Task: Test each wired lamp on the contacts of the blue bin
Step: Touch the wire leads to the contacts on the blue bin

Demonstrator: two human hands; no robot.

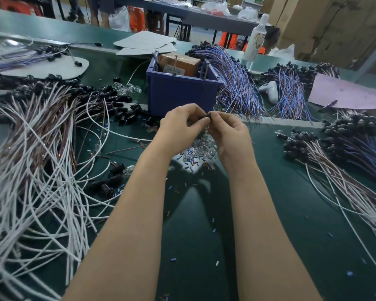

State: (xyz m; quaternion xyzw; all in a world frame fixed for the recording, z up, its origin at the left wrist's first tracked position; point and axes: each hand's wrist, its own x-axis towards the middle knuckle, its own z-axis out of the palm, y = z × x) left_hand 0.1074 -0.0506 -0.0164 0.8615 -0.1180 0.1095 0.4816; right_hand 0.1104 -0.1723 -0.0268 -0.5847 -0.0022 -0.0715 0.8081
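Left hand (180, 124) and right hand (228, 135) meet fingertip to fingertip just in front of the bin (182, 92). The fingers of both are curled. Thumb and forefinger of each close on one small black lamp (208, 115), which is pinched between the two hands and largely hidden by them. Its lead cannot be traced against the wires behind. The lamp is held in the air, level with the bin's near wall and clear of the contacts (175, 66). These are upright metal pins at the bin's rim, beside a brown box (179, 63) that sits inside the bin.

Nearer the viewer than the bin, directly under the hands, lies a heap of clear bulbs (202, 148) on the green table (204, 224). Small blue and white scraps are scattered around it.

- Left of the bin: a wide sprawl of white wires (41, 159) with black sockets at their far ends.
- Right of the bin: a bundle of blue wires (237, 83) resting against its side. Further right are a white handset (269, 90), then a pink sheet (345, 94).
- Behind the bin and to its right: a pale bottle (257, 38), upright.
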